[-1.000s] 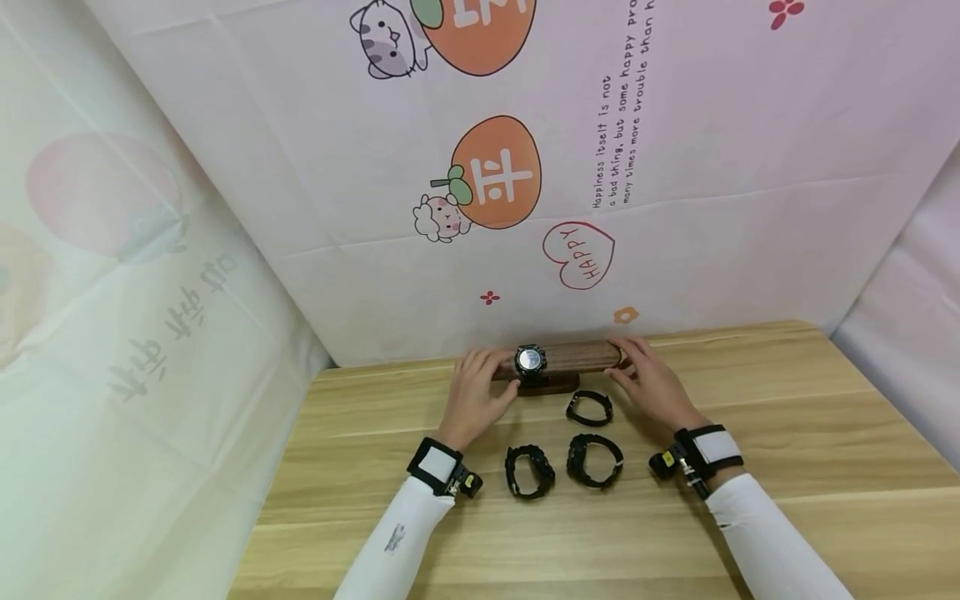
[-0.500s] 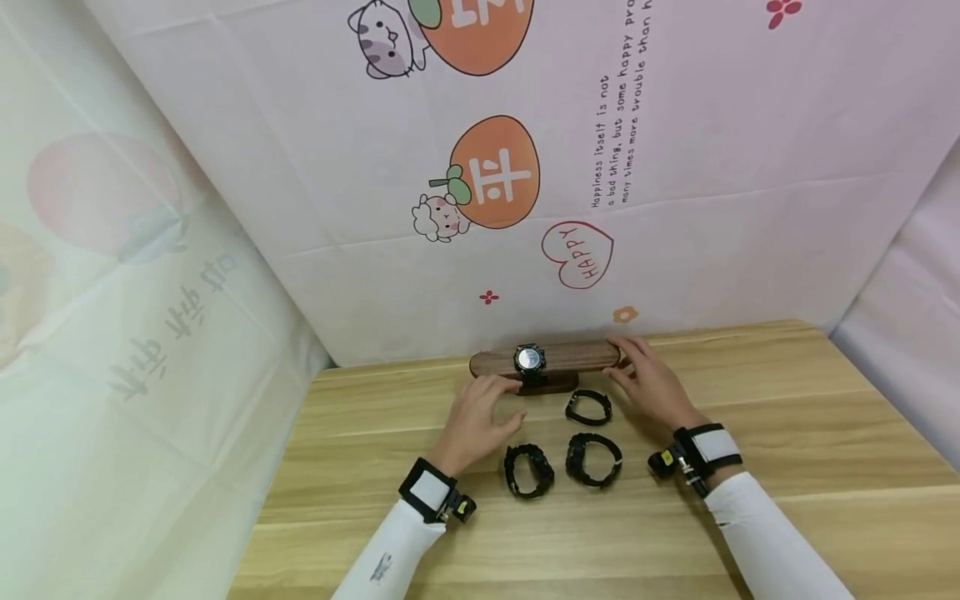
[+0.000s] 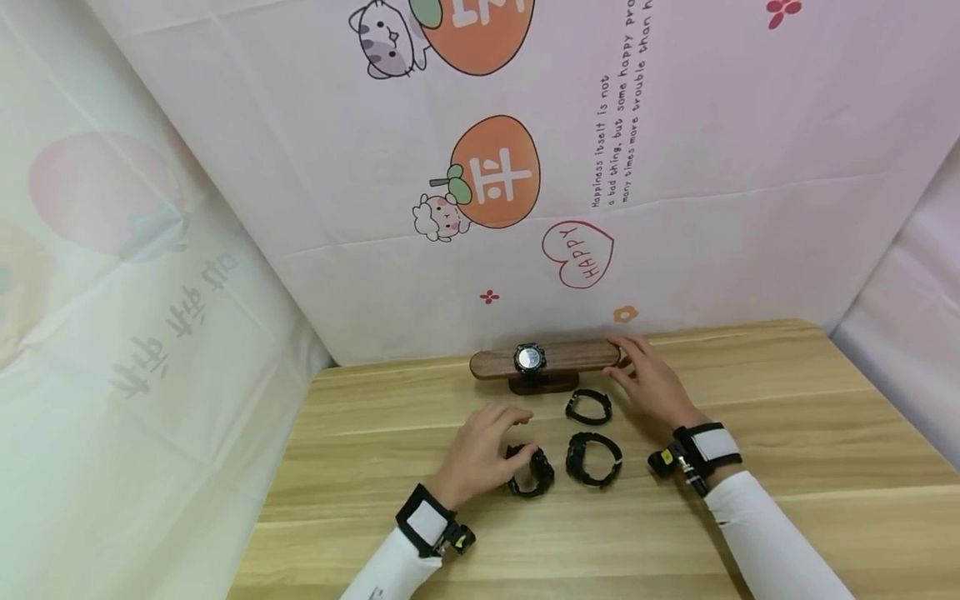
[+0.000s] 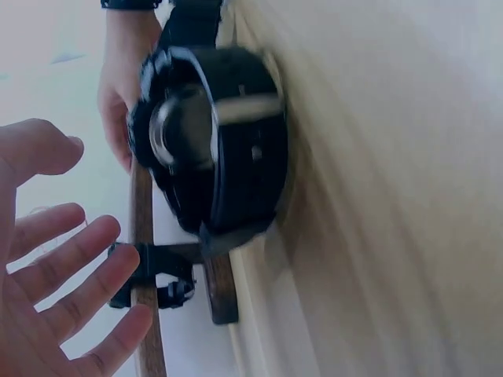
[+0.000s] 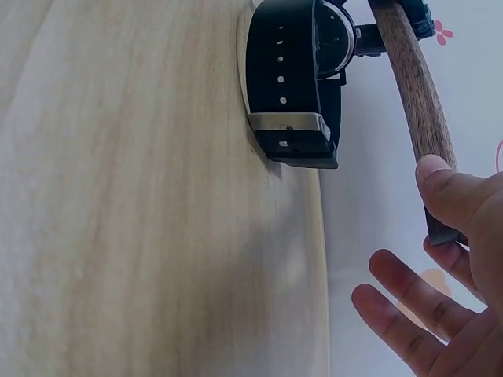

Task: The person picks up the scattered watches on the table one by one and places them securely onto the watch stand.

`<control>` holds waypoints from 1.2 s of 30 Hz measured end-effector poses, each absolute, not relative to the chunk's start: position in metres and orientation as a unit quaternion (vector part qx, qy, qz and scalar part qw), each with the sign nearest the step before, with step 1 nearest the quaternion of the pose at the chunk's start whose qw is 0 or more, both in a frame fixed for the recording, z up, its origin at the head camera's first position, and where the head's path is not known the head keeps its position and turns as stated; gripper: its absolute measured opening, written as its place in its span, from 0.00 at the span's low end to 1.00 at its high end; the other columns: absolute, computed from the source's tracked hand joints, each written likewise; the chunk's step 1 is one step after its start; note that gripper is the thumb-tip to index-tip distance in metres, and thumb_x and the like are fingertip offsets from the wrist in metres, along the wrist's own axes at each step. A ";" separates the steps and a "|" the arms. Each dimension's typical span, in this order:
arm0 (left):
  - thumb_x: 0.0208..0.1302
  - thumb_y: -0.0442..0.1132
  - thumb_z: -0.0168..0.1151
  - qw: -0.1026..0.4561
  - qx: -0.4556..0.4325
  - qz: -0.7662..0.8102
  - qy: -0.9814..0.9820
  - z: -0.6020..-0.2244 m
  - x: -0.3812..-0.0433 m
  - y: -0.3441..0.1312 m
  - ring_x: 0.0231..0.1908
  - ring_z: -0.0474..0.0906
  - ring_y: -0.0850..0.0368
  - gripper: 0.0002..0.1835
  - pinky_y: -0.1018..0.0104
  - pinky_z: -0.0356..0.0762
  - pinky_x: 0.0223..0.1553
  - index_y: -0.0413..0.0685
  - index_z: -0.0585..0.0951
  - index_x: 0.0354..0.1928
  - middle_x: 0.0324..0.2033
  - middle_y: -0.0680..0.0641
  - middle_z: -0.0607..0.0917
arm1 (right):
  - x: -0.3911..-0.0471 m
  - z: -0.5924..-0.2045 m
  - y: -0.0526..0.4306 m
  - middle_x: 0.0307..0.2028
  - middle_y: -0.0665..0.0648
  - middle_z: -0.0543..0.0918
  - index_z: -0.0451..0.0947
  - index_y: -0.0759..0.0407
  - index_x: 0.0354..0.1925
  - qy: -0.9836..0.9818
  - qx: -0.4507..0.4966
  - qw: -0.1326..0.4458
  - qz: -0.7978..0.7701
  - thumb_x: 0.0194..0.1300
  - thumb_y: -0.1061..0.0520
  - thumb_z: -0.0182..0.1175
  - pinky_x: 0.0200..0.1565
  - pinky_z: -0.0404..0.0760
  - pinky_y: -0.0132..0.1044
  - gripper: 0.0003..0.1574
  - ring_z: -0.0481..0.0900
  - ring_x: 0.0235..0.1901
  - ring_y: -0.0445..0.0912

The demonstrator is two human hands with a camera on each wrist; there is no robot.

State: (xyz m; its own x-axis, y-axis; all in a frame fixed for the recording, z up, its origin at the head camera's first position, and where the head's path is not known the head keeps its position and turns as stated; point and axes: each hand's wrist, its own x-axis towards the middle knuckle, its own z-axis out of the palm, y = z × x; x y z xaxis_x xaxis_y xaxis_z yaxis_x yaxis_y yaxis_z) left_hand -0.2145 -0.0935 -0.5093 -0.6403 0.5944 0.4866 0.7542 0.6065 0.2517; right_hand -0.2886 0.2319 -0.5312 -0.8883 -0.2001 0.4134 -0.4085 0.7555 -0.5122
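A wooden watch stand (image 3: 577,357), a long bar on a low base, stands at the table's back edge with one watch (image 3: 529,358) strapped round its bar. My right hand (image 3: 654,387) pinches the bar's right end between thumb (image 5: 446,188) and index finger, the other fingers spread. My left hand (image 3: 478,454) hovers over the front left black watch (image 3: 542,472), partly covering it in the head view. In the left wrist view its fingers (image 4: 90,287) are spread and hold nothing, with a black watch (image 4: 251,149) close by, buckle visible.
Two more black watches lie on their sides on the wooden table (image 3: 787,467): one (image 3: 577,460) in front and a slimmer one (image 3: 589,407) nearer the stand. A white printed cloth (image 3: 420,292) rises behind the table edge, with more cloth at both sides.
My left hand has let go of the stand's left end and moved back towards the front left watch. My right hand has stayed on the bar's right end.
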 end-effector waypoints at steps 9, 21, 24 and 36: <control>0.61 0.58 0.61 0.178 -0.392 -0.213 -0.877 -0.516 -0.200 -0.091 0.54 0.70 0.62 0.26 0.62 0.74 0.56 0.53 0.77 0.57 0.52 0.55 0.78 | -0.288 -0.530 0.231 0.62 0.64 0.66 0.61 0.59 0.70 -0.921 0.167 0.161 0.312 0.68 0.52 0.59 0.38 0.83 0.50 0.36 0.78 0.41 0.54; 0.56 0.69 0.59 0.134 -0.379 -0.178 -0.898 -0.523 -0.187 -0.089 0.59 0.65 0.61 0.37 0.56 0.68 0.62 0.55 0.72 0.62 0.59 0.56 0.72 | -0.287 -0.528 0.231 0.63 0.64 0.66 0.61 0.59 0.70 -0.924 0.165 0.161 0.306 0.68 0.51 0.59 0.37 0.83 0.50 0.36 0.78 0.38 0.53; 0.54 0.70 0.60 0.117 -0.372 -0.172 -0.905 -0.524 -0.185 -0.088 0.61 0.64 0.60 0.40 0.55 0.67 0.63 0.55 0.71 0.64 0.60 0.55 0.71 | -0.286 -0.527 0.230 0.63 0.64 0.66 0.61 0.59 0.70 -0.924 0.165 0.162 0.306 0.68 0.51 0.59 0.37 0.83 0.50 0.36 0.78 0.37 0.53; 0.51 0.66 0.65 0.089 -0.369 -0.169 -0.910 -0.532 -0.182 -0.090 0.62 0.62 0.59 0.43 0.58 0.70 0.62 0.52 0.70 0.65 0.61 0.52 0.71 | -0.287 -0.529 0.230 0.63 0.64 0.66 0.61 0.59 0.70 -0.918 0.172 0.169 0.315 0.68 0.52 0.60 0.38 0.83 0.50 0.36 0.78 0.40 0.54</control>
